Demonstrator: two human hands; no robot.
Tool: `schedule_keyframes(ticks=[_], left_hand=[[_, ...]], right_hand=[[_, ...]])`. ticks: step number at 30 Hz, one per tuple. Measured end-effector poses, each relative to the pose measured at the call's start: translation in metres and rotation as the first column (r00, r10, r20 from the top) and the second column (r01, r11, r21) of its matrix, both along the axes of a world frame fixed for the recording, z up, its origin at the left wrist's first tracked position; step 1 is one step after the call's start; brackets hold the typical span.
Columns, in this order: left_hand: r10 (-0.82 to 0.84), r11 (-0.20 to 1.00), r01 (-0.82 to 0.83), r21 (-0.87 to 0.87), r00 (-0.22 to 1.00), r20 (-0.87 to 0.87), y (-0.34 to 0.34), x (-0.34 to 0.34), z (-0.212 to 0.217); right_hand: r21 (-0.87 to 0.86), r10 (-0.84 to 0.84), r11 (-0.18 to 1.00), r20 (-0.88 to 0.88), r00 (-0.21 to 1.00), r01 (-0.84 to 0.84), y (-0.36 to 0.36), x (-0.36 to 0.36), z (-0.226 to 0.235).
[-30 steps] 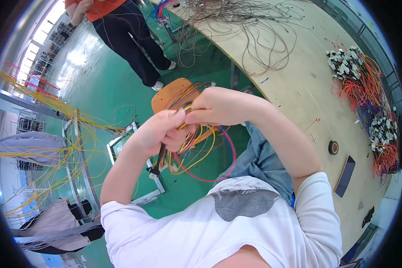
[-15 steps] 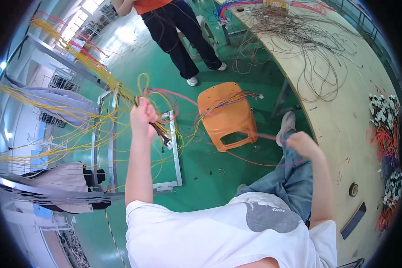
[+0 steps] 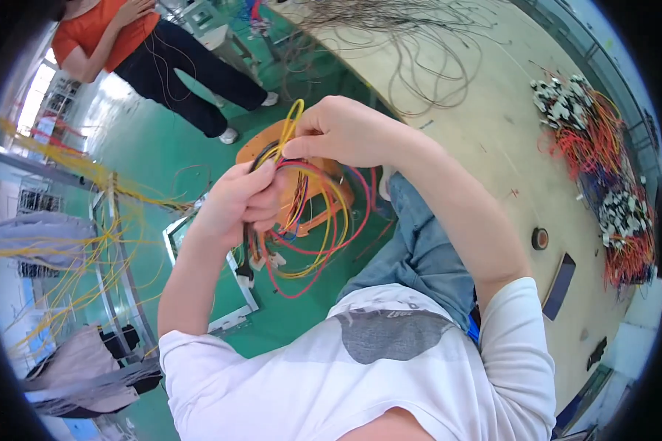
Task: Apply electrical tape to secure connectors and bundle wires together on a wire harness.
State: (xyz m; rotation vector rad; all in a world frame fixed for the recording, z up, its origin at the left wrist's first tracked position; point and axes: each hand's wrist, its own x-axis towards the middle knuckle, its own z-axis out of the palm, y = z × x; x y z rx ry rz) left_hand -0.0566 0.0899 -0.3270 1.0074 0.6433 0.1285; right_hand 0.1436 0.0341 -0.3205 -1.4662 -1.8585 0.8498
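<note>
Left hand [image 3: 239, 202] closed around a bundle of wires [image 3: 309, 220], grip clamped on the bunch where red, yellow and dark strands gather. Right hand [image 3: 346, 132] just above and touching the same bundle, fingers pinched together on a yellow wire loop [image 3: 293, 121] that sticks up past the knuckles. Hands close together, nearly touching, held in front of the chest. Below the hands the wires hang in loose loops, red and yellow the outer ones, with small white connectors [image 3: 268, 259] at some ends near the left wrist.

Under the loops, on the green floor [image 3: 147, 154], an orange stool [image 3: 324, 195], mostly hidden by hands and wires. Person wears a white T-shirt [image 3: 375, 367] and blue jeans [image 3: 419, 250].

To the right a curved wooden table [image 3: 493, 125]: grey wires [image 3: 412, 44] spread at its far end, a heap of red and orange wires with white connectors [image 3: 603, 162] along the right edge, a small roll of tape [image 3: 541, 238] and a dark flat object [image 3: 559, 275] nearer the person.

Left side: metal racks with yellow wires [image 3: 81, 220] hanging across. Top left, another person in an orange top and dark trousers [image 3: 162, 66] standing on the floor, well apart from the hands.
</note>
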Motion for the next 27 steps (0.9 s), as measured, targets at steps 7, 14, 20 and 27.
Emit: schedule_keyframes(ticks=[7,14,20,27], left_hand=[[0.231,0.972,-0.153,-0.179,0.763,0.603,0.026,-0.111,0.015],[0.839,0.374,-0.870,0.322,0.465,0.281,0.058,-0.143,-0.012],[0.560,0.695,-0.521,0.496,0.825,0.083,0.018,-0.048,0.003],[0.080,0.948,-0.016,0.317,0.979,-0.189,0.005,-0.002,-0.015]], right_hand=[[-0.265,-0.163,0.964,-0.611,0.775,-0.007,-0.069,0.084,-0.049],[-0.237,-0.233,0.945,0.001,0.973,0.226,-0.073,0.048,-0.098],[-0.154,0.228,0.967,0.180,0.957,-0.201,-0.027,-0.062,-0.039],[-0.065,-0.100,0.993,-0.022,0.995,0.099,-0.018,-0.020,-0.014]])
